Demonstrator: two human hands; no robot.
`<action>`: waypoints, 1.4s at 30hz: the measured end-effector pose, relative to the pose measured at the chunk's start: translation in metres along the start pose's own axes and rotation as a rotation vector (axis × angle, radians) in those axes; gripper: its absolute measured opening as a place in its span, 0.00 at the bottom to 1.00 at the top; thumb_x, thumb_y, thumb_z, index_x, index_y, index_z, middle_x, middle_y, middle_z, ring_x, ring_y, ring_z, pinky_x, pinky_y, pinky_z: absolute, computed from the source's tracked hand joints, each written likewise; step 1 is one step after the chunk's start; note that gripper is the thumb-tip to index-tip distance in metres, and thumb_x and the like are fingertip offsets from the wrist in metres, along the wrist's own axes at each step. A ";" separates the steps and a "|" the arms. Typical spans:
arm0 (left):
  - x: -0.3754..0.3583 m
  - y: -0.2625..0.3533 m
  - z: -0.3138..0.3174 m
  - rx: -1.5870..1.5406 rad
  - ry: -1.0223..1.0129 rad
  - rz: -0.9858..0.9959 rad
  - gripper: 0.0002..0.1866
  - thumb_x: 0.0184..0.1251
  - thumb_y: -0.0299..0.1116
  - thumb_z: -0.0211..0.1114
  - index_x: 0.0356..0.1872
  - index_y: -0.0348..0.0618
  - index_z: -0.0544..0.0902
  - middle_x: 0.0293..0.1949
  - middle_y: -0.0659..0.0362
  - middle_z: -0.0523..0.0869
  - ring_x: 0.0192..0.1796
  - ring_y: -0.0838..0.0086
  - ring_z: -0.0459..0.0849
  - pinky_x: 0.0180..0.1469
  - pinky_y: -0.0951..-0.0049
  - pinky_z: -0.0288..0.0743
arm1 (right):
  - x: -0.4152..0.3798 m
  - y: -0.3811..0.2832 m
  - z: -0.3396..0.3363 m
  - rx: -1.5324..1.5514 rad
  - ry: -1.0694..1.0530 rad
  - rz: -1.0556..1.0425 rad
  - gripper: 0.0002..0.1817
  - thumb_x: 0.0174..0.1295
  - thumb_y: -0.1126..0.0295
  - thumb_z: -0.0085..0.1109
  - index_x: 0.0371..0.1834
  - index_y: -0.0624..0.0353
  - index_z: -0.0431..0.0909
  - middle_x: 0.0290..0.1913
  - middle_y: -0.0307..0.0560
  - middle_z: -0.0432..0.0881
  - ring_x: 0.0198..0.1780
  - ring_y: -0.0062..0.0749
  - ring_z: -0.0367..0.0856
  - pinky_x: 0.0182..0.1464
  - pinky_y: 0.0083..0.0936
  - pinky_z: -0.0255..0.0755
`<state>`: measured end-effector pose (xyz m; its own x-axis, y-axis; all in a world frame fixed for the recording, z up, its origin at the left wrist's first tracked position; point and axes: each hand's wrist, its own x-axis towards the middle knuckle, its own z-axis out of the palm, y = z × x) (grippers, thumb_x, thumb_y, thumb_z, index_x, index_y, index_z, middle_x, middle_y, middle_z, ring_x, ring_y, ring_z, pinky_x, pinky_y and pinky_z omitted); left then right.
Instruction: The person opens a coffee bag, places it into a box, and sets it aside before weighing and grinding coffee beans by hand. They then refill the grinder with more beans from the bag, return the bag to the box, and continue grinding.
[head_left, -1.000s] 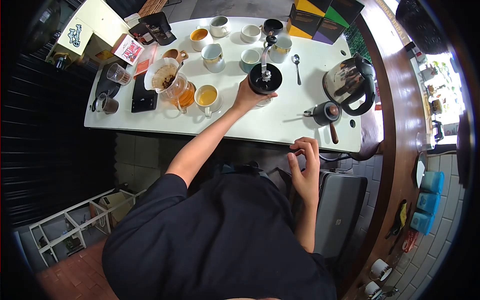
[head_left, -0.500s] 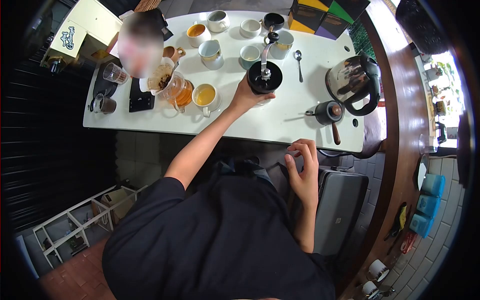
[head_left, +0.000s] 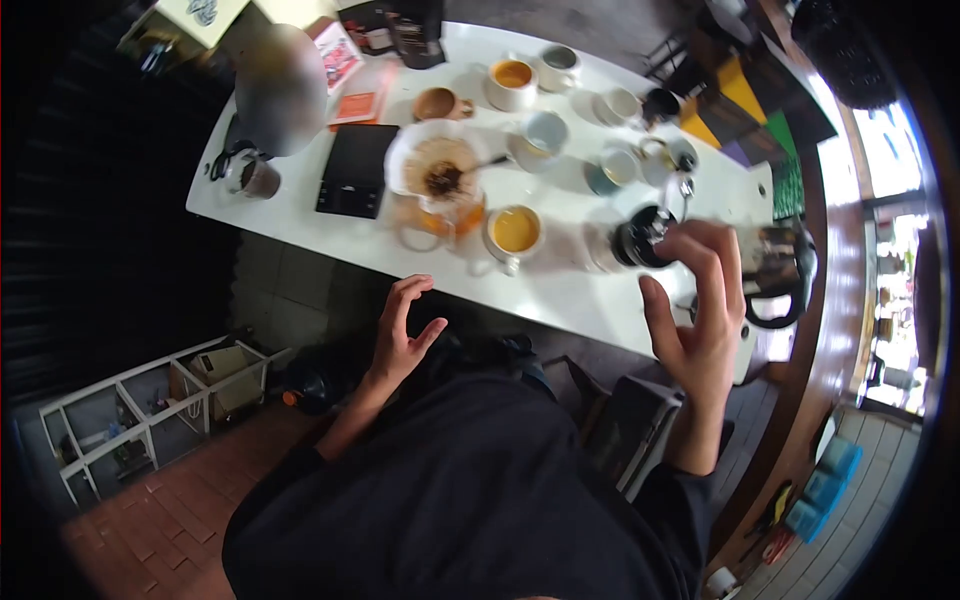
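My left hand (head_left: 402, 335) hangs off the front edge of the white table (head_left: 300, 230), fingers apart and holding nothing. Farther right, my right hand (head_left: 705, 300) is raised with thumb and fingers spread, and its fingertips overlap the black-topped hand coffee grinder (head_left: 640, 242) in this view. The grinder stands on the table with its crank on top. Nearest my left hand are a glass coffee server (head_left: 425, 228) with amber liquid and a cup of yellow liquid (head_left: 516, 230). A dripper with a paper filter (head_left: 408, 160) and dark grounds sits on the server.
A black scale (head_left: 352, 175) lies left of the dripper. Several cups, one a white cup with orange liquid (head_left: 511, 82), stand along the back. A kettle (head_left: 785, 265) is at the right end, near dark boxes with coloured panels (head_left: 742, 95). A blurred person's head (head_left: 280, 90) appears at the left.
My left hand has let go of the grinder and drawn back to the left. My right hand has risen toward the grinder. The view has turned, shifting the table's things.
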<state>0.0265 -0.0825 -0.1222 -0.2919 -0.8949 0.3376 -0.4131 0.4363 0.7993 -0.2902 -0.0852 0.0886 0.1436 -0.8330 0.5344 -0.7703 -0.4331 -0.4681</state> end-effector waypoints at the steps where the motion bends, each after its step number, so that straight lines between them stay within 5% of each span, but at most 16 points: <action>1: 0.004 -0.010 -0.011 0.004 0.025 0.002 0.28 0.65 0.38 0.73 0.61 0.38 0.74 0.59 0.49 0.79 0.59 0.57 0.80 0.57 0.63 0.76 | 0.033 -0.008 0.014 -0.042 -0.039 -0.118 0.15 0.54 0.75 0.70 0.45 0.62 0.78 0.44 0.51 0.77 0.41 0.45 0.80 0.44 0.35 0.76; 4: 0.017 -0.038 -0.051 -0.030 0.079 -0.029 0.23 0.65 0.33 0.72 0.58 0.38 0.76 0.57 0.51 0.79 0.54 0.61 0.81 0.52 0.66 0.76 | 0.143 -0.031 0.080 -0.106 -0.164 -0.407 0.18 0.61 0.67 0.66 0.52 0.58 0.75 0.44 0.51 0.78 0.44 0.48 0.83 0.44 0.41 0.77; 8: 0.027 -0.081 -0.110 -0.053 0.103 -0.043 0.19 0.64 0.27 0.71 0.55 0.38 0.78 0.54 0.51 0.81 0.52 0.61 0.81 0.51 0.67 0.76 | 0.289 -0.021 0.223 -0.163 -0.484 -0.481 0.22 0.67 0.63 0.60 0.62 0.56 0.71 0.53 0.53 0.80 0.50 0.53 0.83 0.48 0.44 0.77; 13: 0.034 -0.117 -0.168 -0.031 0.120 -0.172 0.13 0.65 0.23 0.68 0.50 0.36 0.80 0.48 0.51 0.83 0.48 0.62 0.84 0.50 0.68 0.77 | 0.417 0.018 0.409 -0.332 -0.602 -0.523 0.19 0.65 0.71 0.57 0.59 0.60 0.74 0.52 0.53 0.81 0.54 0.50 0.82 0.53 0.43 0.77; 16: 0.037 -0.131 -0.190 -0.091 0.128 -0.245 0.09 0.65 0.21 0.65 0.45 0.36 0.81 0.45 0.53 0.85 0.47 0.65 0.84 0.48 0.70 0.77 | 0.441 0.015 0.456 -0.347 -0.606 -0.543 0.18 0.64 0.72 0.58 0.58 0.59 0.75 0.50 0.52 0.82 0.55 0.49 0.83 0.53 0.42 0.78; 19: 0.036 -0.150 -0.200 -0.120 0.110 -0.281 0.08 0.65 0.21 0.65 0.45 0.35 0.82 0.44 0.53 0.85 0.45 0.65 0.85 0.48 0.70 0.78 | 0.451 0.014 0.474 -0.459 -0.845 -0.481 0.22 0.63 0.67 0.64 0.60 0.56 0.75 0.51 0.50 0.82 0.54 0.48 0.83 0.54 0.41 0.77; 27: 0.059 -0.179 -0.214 -0.198 0.081 -0.283 0.07 0.67 0.21 0.64 0.45 0.35 0.82 0.43 0.51 0.85 0.45 0.61 0.86 0.50 0.67 0.79 | 0.456 0.022 0.494 -0.569 -0.863 -0.733 0.37 0.45 0.59 0.78 0.61 0.51 0.76 0.50 0.47 0.82 0.54 0.45 0.83 0.51 0.38 0.80; 34: 0.116 -0.167 -0.222 -0.177 0.049 -0.141 0.11 0.65 0.21 0.65 0.48 0.36 0.82 0.45 0.52 0.85 0.47 0.61 0.86 0.51 0.65 0.79 | 0.459 0.003 0.445 -0.572 -0.843 -0.620 0.31 0.48 0.60 0.75 0.56 0.57 0.74 0.44 0.50 0.83 0.48 0.50 0.84 0.50 0.41 0.78; 38: 0.177 -0.144 -0.218 -0.034 0.267 0.052 0.28 0.60 0.32 0.74 0.60 0.38 0.74 0.56 0.48 0.80 0.59 0.55 0.79 0.63 0.60 0.72 | 0.451 -0.025 0.385 -0.579 -0.742 -0.582 0.27 0.49 0.61 0.73 0.50 0.60 0.73 0.42 0.50 0.84 0.47 0.49 0.84 0.48 0.42 0.79; 42: 0.247 -0.132 -0.213 0.075 0.512 0.327 0.51 0.50 0.38 0.83 0.71 0.38 0.58 0.70 0.42 0.64 0.69 0.50 0.68 0.67 0.53 0.67 | 0.412 -0.058 0.333 -0.555 -0.659 -0.571 0.26 0.50 0.62 0.72 0.50 0.61 0.73 0.40 0.50 0.83 0.46 0.49 0.84 0.48 0.42 0.78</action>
<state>0.1922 -0.3814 -0.0387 0.0304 -0.6370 0.7703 -0.4375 0.6844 0.5832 0.0203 -0.5183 0.1018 0.7607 -0.6491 0.0047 -0.6347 -0.7424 0.2145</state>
